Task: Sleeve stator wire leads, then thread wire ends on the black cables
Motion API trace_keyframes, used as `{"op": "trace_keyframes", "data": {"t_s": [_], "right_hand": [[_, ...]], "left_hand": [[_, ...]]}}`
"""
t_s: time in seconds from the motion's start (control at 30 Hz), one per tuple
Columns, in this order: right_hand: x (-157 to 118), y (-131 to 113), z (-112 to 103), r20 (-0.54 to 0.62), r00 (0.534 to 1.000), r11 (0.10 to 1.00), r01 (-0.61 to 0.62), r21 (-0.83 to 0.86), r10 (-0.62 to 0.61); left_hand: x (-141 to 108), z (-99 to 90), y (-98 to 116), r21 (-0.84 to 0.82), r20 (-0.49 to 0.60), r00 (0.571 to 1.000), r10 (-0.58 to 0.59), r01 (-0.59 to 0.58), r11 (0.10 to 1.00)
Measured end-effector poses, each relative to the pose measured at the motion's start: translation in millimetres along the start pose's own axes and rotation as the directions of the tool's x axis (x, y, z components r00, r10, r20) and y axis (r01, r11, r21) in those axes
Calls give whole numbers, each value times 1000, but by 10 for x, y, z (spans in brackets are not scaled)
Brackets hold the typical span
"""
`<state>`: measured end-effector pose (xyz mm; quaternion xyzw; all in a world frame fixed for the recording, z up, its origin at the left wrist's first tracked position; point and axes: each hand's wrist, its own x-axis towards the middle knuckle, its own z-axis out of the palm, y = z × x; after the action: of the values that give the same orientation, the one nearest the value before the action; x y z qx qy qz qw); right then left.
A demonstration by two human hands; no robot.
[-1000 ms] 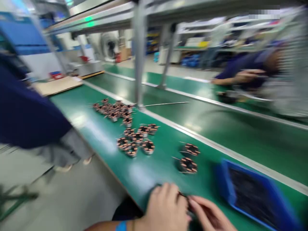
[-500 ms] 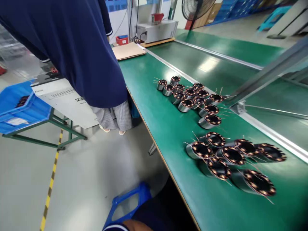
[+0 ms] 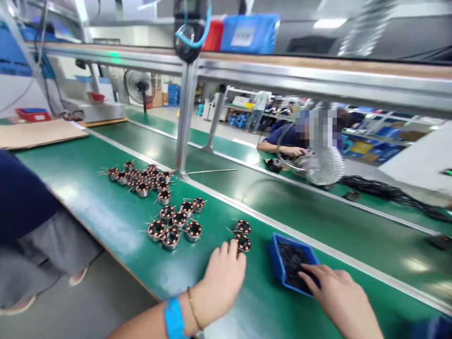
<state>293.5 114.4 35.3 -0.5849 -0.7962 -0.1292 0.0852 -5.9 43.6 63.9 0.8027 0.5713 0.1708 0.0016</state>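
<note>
My left hand rests on the green workbench, its fingertips against a copper-wound motor stator with thin wire ends. A second stator stands just behind that one. My right hand reaches over a blue plastic tray, with its fingertips above the dark small parts inside. I cannot tell whether those fingers touch the parts. Further left, several similar stators form a group, and many more crowd together towards the far end.
A metal post and a long loose wire stand beyond the stators. A person in a dark top is at the left. A co-worker's arm works across the neighbouring green bench, beside a small fan.
The view has swung back from the left towards the bench. My hands, close together a second ago and out of view half a second ago, are now apart, by the stators and the tray.
</note>
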Motion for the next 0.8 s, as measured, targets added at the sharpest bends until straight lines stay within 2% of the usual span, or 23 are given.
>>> {"op": "trace_keyframes", "data": {"t_s": [0.07,0.1,0.17,0.23,0.3,0.37,0.47,0.57,0.67,0.73,0.8], "right_hand": [[74,-31,-10,70,997,999,30,-31,-28],[98,-50,-18,85,996,999,35,-25,-32],[116,-81,-36,82,996,999,36,0,-36],[107,-105,-51,51,998,999,28,38,-30],[97,-130,-61,29,999,995,18,98,-21],[106,-157,-68,5,1000,985,2,172,-3],[154,-175,-69,-69,995,957,-45,286,68],[174,-172,-92,-109,981,928,-112,355,160],[71,-267,-214,-94,970,894,-165,417,223],[-76,-454,-334,-51,978,826,-144,546,203],[-256,-730,-419,6,992,649,-88,756,128]], "left_hand": [[-45,-119,-148,-57,-49,998,37,-40,998],[-72,-170,-248,-39,-100,995,14,-18,999],[-118,-245,-491,107,-205,975,-87,111,988],[-147,-268,-739,251,-251,960,-126,190,949],[-175,-243,-920,306,-234,969,-77,148,940],[-227,-192,-981,306,-195,981,5,56,950],[-368,-128,-849,219,-118,988,98,-70,973],[-520,-77,-564,82,-32,987,160,-157,984],[-609,27,-274,16,-18,978,207,-206,978],[-636,124,-125,-9,-41,980,196,-196,981],[-646,210,-27,-24,-68,984,164,-166,986]]}}
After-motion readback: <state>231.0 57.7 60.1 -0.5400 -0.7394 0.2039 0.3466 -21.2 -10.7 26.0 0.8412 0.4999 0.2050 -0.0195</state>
